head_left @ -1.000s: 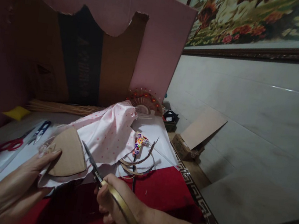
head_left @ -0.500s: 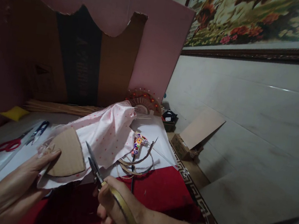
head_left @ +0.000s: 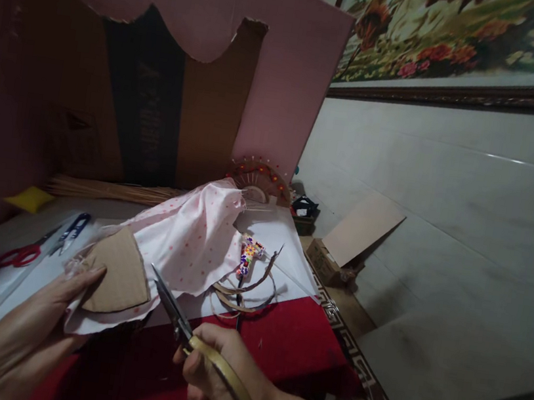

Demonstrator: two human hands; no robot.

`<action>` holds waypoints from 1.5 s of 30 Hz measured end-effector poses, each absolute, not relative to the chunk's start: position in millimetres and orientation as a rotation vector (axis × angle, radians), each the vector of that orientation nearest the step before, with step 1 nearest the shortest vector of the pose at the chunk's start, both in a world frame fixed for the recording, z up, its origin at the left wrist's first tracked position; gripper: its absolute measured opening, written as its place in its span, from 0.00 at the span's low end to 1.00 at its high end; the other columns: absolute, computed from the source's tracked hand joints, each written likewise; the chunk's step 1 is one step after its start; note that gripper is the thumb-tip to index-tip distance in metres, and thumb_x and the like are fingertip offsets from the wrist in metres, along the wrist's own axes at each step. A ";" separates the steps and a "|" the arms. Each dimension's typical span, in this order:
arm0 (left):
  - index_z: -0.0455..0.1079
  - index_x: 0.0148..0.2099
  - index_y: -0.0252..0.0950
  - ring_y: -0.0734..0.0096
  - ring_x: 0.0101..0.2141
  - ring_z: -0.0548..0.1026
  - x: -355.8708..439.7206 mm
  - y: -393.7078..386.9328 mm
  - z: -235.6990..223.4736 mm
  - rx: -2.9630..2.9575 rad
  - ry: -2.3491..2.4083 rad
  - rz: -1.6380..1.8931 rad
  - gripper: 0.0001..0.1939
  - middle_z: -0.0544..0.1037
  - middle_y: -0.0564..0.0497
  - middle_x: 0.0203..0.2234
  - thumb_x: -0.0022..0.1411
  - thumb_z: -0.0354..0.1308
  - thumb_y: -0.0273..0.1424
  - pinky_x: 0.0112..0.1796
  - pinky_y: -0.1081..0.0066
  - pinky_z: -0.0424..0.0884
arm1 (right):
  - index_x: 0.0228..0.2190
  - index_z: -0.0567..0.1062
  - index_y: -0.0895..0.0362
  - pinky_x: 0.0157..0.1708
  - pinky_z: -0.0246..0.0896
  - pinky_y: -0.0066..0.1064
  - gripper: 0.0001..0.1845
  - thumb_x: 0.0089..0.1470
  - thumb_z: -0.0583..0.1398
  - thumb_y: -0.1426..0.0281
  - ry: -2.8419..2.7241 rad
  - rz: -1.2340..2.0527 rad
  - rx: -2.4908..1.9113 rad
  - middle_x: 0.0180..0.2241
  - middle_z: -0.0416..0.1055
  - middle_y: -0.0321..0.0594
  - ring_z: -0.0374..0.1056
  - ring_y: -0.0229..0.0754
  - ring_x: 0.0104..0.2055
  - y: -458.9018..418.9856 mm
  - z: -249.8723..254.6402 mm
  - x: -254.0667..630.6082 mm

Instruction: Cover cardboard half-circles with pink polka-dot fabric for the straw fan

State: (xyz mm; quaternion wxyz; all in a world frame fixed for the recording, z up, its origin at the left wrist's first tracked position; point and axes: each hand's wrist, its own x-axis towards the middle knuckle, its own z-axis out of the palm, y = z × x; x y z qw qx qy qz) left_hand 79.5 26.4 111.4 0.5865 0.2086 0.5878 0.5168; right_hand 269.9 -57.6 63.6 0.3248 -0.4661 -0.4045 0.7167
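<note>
At the lower left, my left hand [head_left: 51, 302] pinches a wedge-shaped piece of cardboard [head_left: 121, 275] against white fabric with pink dots [head_left: 197, 236]. The fabric shows below and to the right of the cardboard and spreads back over the table. My right hand [head_left: 223, 372] is wrapped around the gold handles of a pair of scissors [head_left: 175, 309]. The dark blades point up and left, their tips just right of the cardboard's edge. They look nearly closed, with no fabric visible between them.
Red-handled scissors [head_left: 23, 255], blue thread snips [head_left: 71, 232] and a yellow pad [head_left: 29, 198] lie at left. A flower-patterned glue gun [head_left: 246, 257] and curled cardboard strips [head_left: 253, 297] lie beyond my right hand. A large cut cardboard box [head_left: 213, 119] stands behind.
My right hand has drawn the scissors slightly right and down, away from the cardboard, and the blades have come closer together. My left hand keeps its hold on the cardboard and fabric.
</note>
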 end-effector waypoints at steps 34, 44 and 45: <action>0.65 0.61 0.34 0.57 0.23 0.81 77.3 29.3 103.6 0.486 1.317 1.212 0.26 0.82 0.46 0.25 0.62 0.50 0.17 0.26 0.58 0.81 | 0.39 0.64 0.55 0.11 0.43 0.19 0.34 0.46 0.62 0.40 -1.172 1.887 -1.261 0.17 0.56 0.22 0.45 0.26 0.13 -53.9 44.9 273.1; 0.63 0.62 0.31 0.56 0.21 0.80 78.3 27.6 107.9 0.487 1.351 1.189 0.26 0.81 0.46 0.23 0.62 0.49 0.16 0.21 0.61 0.79 | 0.32 0.62 0.55 0.10 0.43 0.18 0.42 0.31 0.64 0.34 -1.097 1.813 -1.192 0.15 0.54 0.21 0.46 0.26 0.13 -55.3 56.7 267.8; 0.64 0.62 0.31 0.56 0.21 0.80 78.7 27.1 108.1 0.483 1.354 1.192 0.26 0.81 0.46 0.23 0.62 0.50 0.16 0.21 0.61 0.79 | 0.32 0.62 0.55 0.10 0.43 0.18 0.42 0.29 0.65 0.34 -1.090 1.813 -1.187 0.15 0.54 0.21 0.46 0.26 0.13 -56.0 58.6 267.8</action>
